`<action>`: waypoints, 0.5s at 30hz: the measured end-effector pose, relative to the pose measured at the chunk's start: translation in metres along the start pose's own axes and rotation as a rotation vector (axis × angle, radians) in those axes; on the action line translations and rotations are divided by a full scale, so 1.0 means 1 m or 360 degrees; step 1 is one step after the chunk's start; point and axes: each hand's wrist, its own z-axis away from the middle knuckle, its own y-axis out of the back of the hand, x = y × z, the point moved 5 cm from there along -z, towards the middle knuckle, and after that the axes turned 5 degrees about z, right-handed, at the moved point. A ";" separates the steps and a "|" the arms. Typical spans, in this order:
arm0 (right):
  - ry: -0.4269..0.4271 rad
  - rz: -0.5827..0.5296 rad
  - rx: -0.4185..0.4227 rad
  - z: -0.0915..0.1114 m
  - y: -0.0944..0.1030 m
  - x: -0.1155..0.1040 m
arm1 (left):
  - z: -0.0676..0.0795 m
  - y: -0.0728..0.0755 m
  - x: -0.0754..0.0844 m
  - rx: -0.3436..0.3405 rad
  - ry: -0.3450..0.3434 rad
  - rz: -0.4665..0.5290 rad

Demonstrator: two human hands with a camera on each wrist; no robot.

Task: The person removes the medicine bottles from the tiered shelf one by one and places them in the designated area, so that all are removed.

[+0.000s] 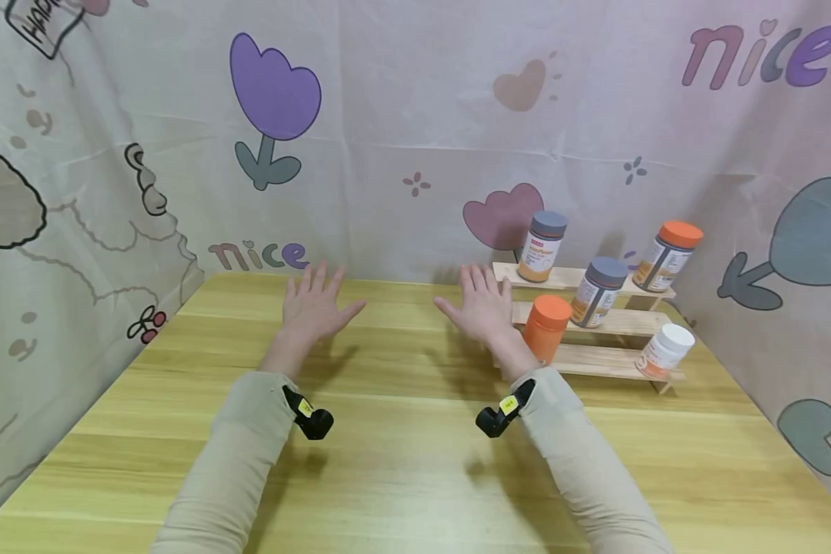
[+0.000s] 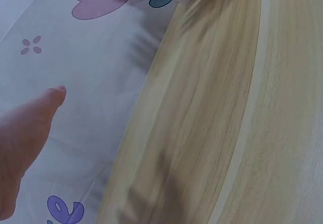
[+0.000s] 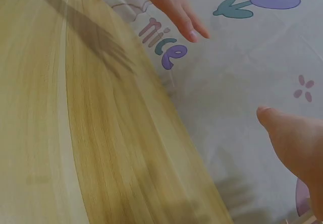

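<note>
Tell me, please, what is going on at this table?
A person in beige sleeves holds the left hand and right hand spread open over the table, gripping nothing. Five bottles stand on a three-step wooden rack, which is nearer the right hand: two on the top step, one on the middle and two on the bottom.

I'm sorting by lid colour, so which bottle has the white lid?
The white bottle on the rack, at the right end of the lowest tier. Two others have orange lids; two have grey lids.
</note>
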 end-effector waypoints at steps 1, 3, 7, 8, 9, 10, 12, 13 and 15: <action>-0.0002 0.0002 0.0001 0.000 0.000 0.001 | 0.000 0.000 0.000 0.0000 -0.0001 0.0004; -0.0007 0.0008 0.0002 0.001 0.002 0.002 | -0.001 0.000 0.002 0.0003 -0.0008 0.0005; 0.0003 -0.0018 0.0006 0.005 0.009 0.003 | 0.000 0.002 0.006 0.0019 -0.0031 0.0025; 0.0016 -0.0024 0.0018 0.006 0.012 0.003 | 0.000 0.004 0.008 0.0033 -0.0035 0.0051; 0.0032 -0.0037 0.0035 0.007 0.015 0.004 | 0.001 0.006 0.009 0.0049 -0.0041 0.0089; 0.0052 -0.0051 0.0055 0.008 0.020 0.004 | 0.001 0.008 0.011 0.0067 -0.0043 0.0127; 0.0100 -0.0098 0.0097 0.011 0.030 0.005 | 0.002 0.012 0.014 0.0106 -0.0057 0.0208; 0.0123 -0.0122 0.0117 0.013 0.035 0.007 | 0.002 0.014 0.016 0.0126 -0.0069 0.0256; 0.0168 -0.0222 0.0151 0.018 0.046 0.011 | 0.004 0.017 0.022 0.0155 -0.0103 0.0364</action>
